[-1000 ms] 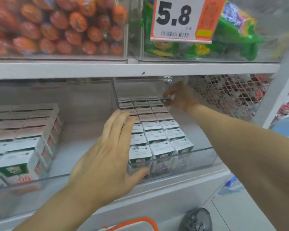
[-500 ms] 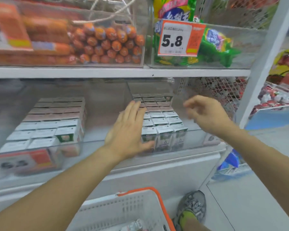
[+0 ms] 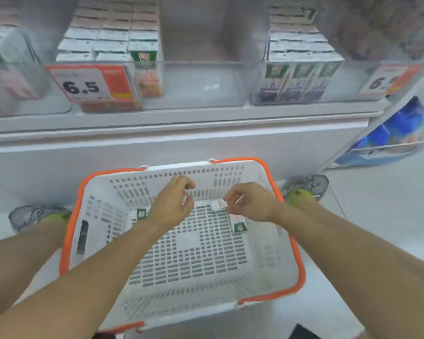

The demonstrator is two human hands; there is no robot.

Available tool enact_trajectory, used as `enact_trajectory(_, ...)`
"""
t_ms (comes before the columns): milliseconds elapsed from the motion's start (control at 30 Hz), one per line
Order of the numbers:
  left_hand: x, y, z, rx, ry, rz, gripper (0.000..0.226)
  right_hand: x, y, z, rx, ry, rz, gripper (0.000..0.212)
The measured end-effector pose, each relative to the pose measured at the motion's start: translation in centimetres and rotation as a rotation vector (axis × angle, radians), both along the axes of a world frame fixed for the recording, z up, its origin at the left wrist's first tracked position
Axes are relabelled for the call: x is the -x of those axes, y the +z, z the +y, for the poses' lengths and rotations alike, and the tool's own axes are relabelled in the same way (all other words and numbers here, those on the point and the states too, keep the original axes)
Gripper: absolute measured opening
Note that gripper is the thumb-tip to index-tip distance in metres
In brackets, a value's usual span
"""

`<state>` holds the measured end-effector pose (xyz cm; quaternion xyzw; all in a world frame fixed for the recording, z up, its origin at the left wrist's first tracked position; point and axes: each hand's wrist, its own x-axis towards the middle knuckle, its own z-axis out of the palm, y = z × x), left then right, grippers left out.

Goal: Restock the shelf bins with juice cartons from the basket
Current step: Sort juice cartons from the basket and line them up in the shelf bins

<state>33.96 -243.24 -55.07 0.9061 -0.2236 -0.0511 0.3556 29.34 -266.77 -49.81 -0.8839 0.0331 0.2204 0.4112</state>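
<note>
A white basket [image 3: 267, 172] with an orange rim stands on the floor below the shelf, and both my hands are down inside it. My left hand [image 3: 174, 204] hovers with its fingers loosely curled and nothing visible in it, partly covering a green-labelled juice carton [image 3: 141, 214]. My right hand [image 3: 250, 201] pinches the end of a white juice carton [image 3: 218, 206] at its fingertips. Another carton [image 3: 239, 225] lies just below that hand. Above, a clear shelf bin [image 3: 145, 52] holds orange cartons and a second bin [image 3: 296, 77] holds purple ones.
Between the two stocked rows is a bare stretch of clear bin [image 3: 201, 81]. A 6.5 price tag [image 3: 91, 84] hangs on the left bin front. My shoes [image 3: 39, 216] [image 3: 304, 187] flank the basket. Blue packs [image 3: 397, 128] sit in a rack at right.
My view has dropped from the shelf to the basket. Both hands left the bins and came down into the basket, and the right hand has reached a carton.
</note>
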Motion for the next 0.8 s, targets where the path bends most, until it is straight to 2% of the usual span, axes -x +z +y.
enact_trajectory(67,1.3,-3.6,2.9,-0.048,0.078,0.178,0.022,0.0,-3.3,1.9,0.017,-0.021,0.107,0.022)
enact_trajectory(133,1.8,-6.2,5.0,-0.079,0.147,0.268,0.028,-0.4,-6.2,3.1,0.096,-0.056,0.128,0.030)
enact_trajectory(300,0.7,-11.2,7.5,-0.117,0.299,0.337,0.047,-2.8,-12.7,3.0,0.402,-0.028,0.057,0.050)
enact_trajectory(400,-0.4,-13.6,7.9,-0.180,0.443,0.340,0.062,-4.4,-15.1,2.4,0.494,0.002,0.044,0.064)
enact_trajectory(467,-0.7,-14.9,7.9,-0.243,0.480,0.296,0.068,-5.0,-16.5,2.3,0.565,0.082,0.043,0.062)
enact_trajectory(567,-1.1,-15.6,7.6,-0.356,0.498,0.245,0.070,-5.0,-18.0,2.5,0.695,0.176,-0.035,0.048)
enact_trajectory(667,-0.9,-16.1,7.9,-0.370,0.489,0.231,0.064,-4.7,-18.1,3.0,0.629,0.194,-0.089,0.042)
enact_trajectory(733,-0.7,-16.3,8.5,-0.337,0.496,0.230,0.059,-4.3,-17.5,3.6,0.440,0.130,-0.095,0.041)
enact_trajectory(800,-0.5,-16.2,8.9,-0.362,0.490,0.268,0.054,-3.6,-16.3,4.4,0.163,0.017,0.007,0.038)
